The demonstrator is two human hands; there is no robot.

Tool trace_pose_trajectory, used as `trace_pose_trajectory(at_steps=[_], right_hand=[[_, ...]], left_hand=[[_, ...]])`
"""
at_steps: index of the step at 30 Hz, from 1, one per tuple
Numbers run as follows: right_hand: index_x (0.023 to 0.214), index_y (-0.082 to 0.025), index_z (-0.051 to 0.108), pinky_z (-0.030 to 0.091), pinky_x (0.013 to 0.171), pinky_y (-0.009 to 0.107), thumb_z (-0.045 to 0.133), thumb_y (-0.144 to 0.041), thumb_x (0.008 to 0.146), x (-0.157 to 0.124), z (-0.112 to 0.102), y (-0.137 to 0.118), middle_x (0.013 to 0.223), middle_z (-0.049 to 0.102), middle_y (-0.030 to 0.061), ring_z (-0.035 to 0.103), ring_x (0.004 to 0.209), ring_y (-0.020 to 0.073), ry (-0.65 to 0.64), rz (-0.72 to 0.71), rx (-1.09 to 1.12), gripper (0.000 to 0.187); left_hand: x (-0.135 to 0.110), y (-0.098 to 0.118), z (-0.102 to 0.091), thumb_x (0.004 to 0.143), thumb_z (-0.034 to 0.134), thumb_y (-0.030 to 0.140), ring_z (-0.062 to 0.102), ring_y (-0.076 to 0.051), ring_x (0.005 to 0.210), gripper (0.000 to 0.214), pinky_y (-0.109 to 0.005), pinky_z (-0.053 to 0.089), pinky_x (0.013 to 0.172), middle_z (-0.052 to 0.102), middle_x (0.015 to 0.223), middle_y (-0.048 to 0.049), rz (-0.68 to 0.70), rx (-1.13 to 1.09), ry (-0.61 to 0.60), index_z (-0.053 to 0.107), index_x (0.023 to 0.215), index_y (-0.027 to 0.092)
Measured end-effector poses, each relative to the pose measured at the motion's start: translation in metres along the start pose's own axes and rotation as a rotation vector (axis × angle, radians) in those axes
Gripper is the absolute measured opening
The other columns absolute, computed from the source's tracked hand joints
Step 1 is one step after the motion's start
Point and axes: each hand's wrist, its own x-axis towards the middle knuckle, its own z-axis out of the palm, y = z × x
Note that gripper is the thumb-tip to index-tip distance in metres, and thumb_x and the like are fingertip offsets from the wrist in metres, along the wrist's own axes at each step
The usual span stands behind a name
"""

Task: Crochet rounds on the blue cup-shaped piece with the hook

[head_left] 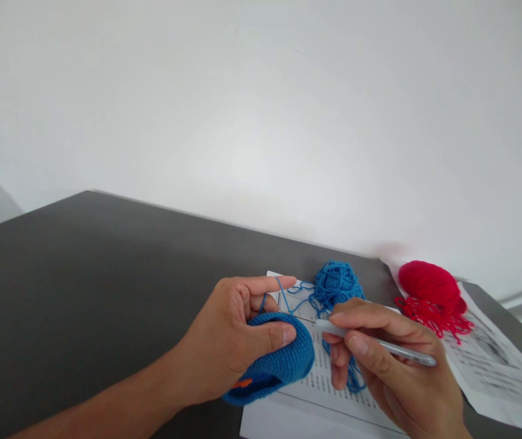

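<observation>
My left hand grips a blue crocheted piece, thumb on its near side. A strand of blue yarn loops over the outstretched left index finger and runs down to the edge of the piece. In my right hand is a crochet hook with a grey handle, held like a pen. Its thin metal shaft points left and meets the top edge of the piece, where the yarn comes down. A small orange marker shows at the lower left opening of the crochet.
Beyond my right hand lies a loose ball of blue yarn on printed sheets. Farther right, a red yarn skein with loose strands rests on another printed paper. The dark table meets a white wall.
</observation>
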Motion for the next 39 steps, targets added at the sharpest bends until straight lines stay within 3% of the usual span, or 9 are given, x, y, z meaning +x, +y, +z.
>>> trace_pose_trajectory(at_steps=[2,9,17,22,27,33,39], right_hand=[[0.100,-0.023,0.082,0.061,0.050,0.025,0.083,-0.030,0.085,-0.001,0.000,-0.001,0.080,0.074,0.0044,0.072,0.059,0.0158,0.031,0.022,0.003,0.016],[0.111,-0.025,0.080,0.064,0.050,0.028,0.071,-0.017,0.094,0.003,-0.013,-0.002,0.078,0.075,0.0050,0.074,0.060,0.0180,-0.163,-0.147,-0.103,0.021],[0.106,-0.026,0.080,0.064,0.050,0.025,0.073,-0.017,0.093,0.004,-0.009,-0.008,0.077,0.072,0.0018,0.073,0.055,0.0151,-0.153,-0.238,-0.217,0.018],[0.107,-0.026,0.079,0.063,0.053,0.023,0.071,-0.012,0.093,0.004,-0.006,-0.012,0.073,0.074,0.0000,0.072,0.054,0.0132,-0.133,-0.349,-0.388,0.022],[0.108,-0.024,0.078,0.062,0.054,0.022,0.069,-0.007,0.091,0.006,0.001,-0.012,0.070,0.075,-0.0003,0.072,0.060,0.0134,-0.107,-0.482,-0.531,0.026],[0.112,-0.021,0.074,0.060,0.054,0.021,0.067,0.000,0.089,0.004,0.008,-0.009,0.077,0.075,0.0008,0.072,0.061,0.0116,-0.093,-0.604,-0.645,0.032],[0.117,-0.018,0.071,0.064,0.060,0.020,0.065,0.002,0.089,0.000,0.019,0.001,0.093,0.076,0.0052,0.074,0.070,0.0116,-0.082,-0.665,-0.738,0.035]], left_hand=[[0.000,-0.001,0.000,0.076,0.085,0.022,0.049,-0.006,0.059,0.067,-0.019,0.037,0.056,0.064,0.071,0.0040,-0.002,-0.001,-0.011,0.064,0.139,0.008],[-0.001,0.000,0.000,0.073,0.089,0.031,0.051,-0.007,0.060,0.075,-0.020,0.037,0.055,0.066,0.073,0.0025,-0.029,0.009,-0.016,0.062,0.140,0.008],[-0.001,-0.004,-0.001,0.076,0.085,0.024,0.050,-0.007,0.060,0.066,-0.019,0.038,0.056,0.062,0.071,0.0046,0.008,0.021,0.009,0.065,0.136,0.008],[-0.002,-0.003,0.003,0.081,0.077,0.025,0.049,-0.008,0.060,0.060,-0.021,0.039,0.056,0.063,0.074,0.0042,0.043,0.172,0.088,0.066,0.139,0.016],[-0.003,-0.003,0.010,0.081,0.070,0.023,0.048,-0.009,0.058,0.056,-0.021,0.040,0.055,0.062,0.069,0.0036,0.145,0.280,0.181,0.069,0.136,0.013],[-0.003,-0.013,0.009,0.085,0.068,0.028,0.051,-0.010,0.055,0.053,-0.022,0.043,0.053,0.065,0.068,0.0027,0.264,0.375,0.260,0.070,0.136,0.017],[-0.005,-0.008,0.015,0.085,0.068,0.026,0.055,-0.011,0.061,0.052,-0.022,0.047,0.059,0.067,0.071,0.0016,0.247,0.399,0.282,0.070,0.135,0.014]])
